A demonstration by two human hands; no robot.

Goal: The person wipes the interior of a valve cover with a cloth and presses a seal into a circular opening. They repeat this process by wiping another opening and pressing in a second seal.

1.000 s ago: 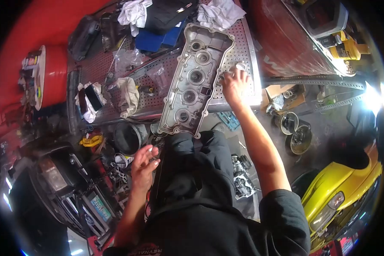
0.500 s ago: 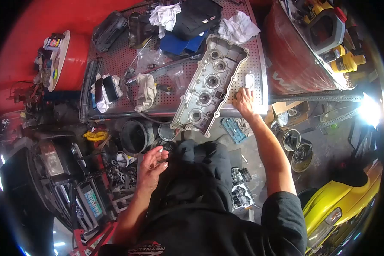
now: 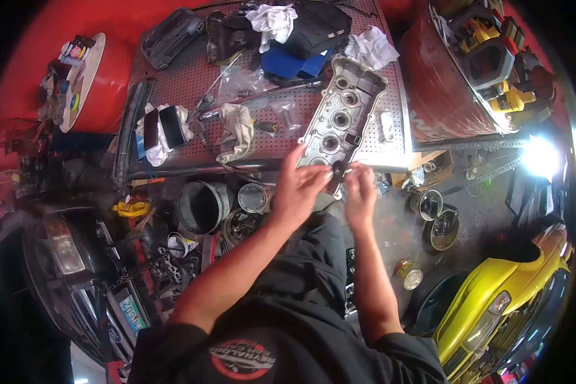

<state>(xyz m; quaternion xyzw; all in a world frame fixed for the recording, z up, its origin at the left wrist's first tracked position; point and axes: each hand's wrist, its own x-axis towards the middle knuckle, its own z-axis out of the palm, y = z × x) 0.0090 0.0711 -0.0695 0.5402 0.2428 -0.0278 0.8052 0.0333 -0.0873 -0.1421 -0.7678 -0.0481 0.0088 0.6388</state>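
A silver engine valve cover lies slanted on the perforated metal table, its hollow, round-holed inner side facing up. Over its near end, my left hand reaches in with its fingers closed toward a small dark piece. My right hand meets it from the other side, fingers bent together and blurred; what they pinch, if anything, is hidden. The two sets of fingertips are close together. A small clear-white packet lies on the table just right of the cover.
The table also carries white rags, a black bag, phones on a cloth and a crumpled glove-like cloth. A red drum stands right. Buckets and engine parts sit below; cars flank both sides.
My right hand has left the table beside the packet and come back to the cover's near end. My left hand has risen to meet it. The view has shifted slightly.
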